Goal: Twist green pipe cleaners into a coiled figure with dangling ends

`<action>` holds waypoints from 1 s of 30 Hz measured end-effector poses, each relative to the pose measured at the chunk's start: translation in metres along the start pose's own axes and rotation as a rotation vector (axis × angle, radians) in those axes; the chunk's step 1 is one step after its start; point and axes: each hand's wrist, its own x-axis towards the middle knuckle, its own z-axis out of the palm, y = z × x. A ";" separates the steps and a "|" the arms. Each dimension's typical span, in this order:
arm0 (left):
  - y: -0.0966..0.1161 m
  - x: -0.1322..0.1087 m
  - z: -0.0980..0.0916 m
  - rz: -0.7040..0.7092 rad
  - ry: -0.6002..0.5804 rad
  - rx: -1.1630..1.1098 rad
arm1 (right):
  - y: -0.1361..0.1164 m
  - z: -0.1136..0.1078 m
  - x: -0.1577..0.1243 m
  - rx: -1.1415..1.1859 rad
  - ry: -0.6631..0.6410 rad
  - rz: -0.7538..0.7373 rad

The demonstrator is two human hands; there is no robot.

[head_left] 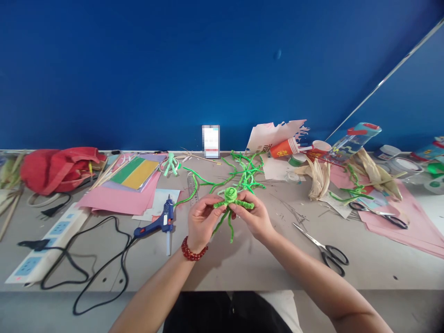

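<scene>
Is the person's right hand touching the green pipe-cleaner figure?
Touching. The head view shows the right hand gripping the green pipe-cleaner figure, with its fingers pressed against the figure's twisted arm, just below the coiled top.

Hot glue gun (163, 222), black-handled scissors (331, 255), pink paper (118, 201), power strip (45, 245), red bag (58, 171)

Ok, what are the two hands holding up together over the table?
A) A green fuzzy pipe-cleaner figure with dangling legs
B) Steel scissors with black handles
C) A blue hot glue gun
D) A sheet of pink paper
A: the left hand and the right hand both pinch the green fuzzy pipe-cleaner figure, whose coiled top shows between them and whose legs hang below.
</scene>
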 end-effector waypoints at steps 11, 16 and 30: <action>0.010 0.003 0.002 0.026 -0.015 0.203 | -0.003 0.002 -0.001 -0.082 0.018 0.001; 0.009 0.000 -0.001 0.001 -0.014 0.247 | 0.000 0.002 -0.003 -0.106 0.008 -0.010; 0.008 0.003 0.003 -0.190 0.093 -0.054 | -0.002 0.000 -0.004 -0.125 -0.002 -0.081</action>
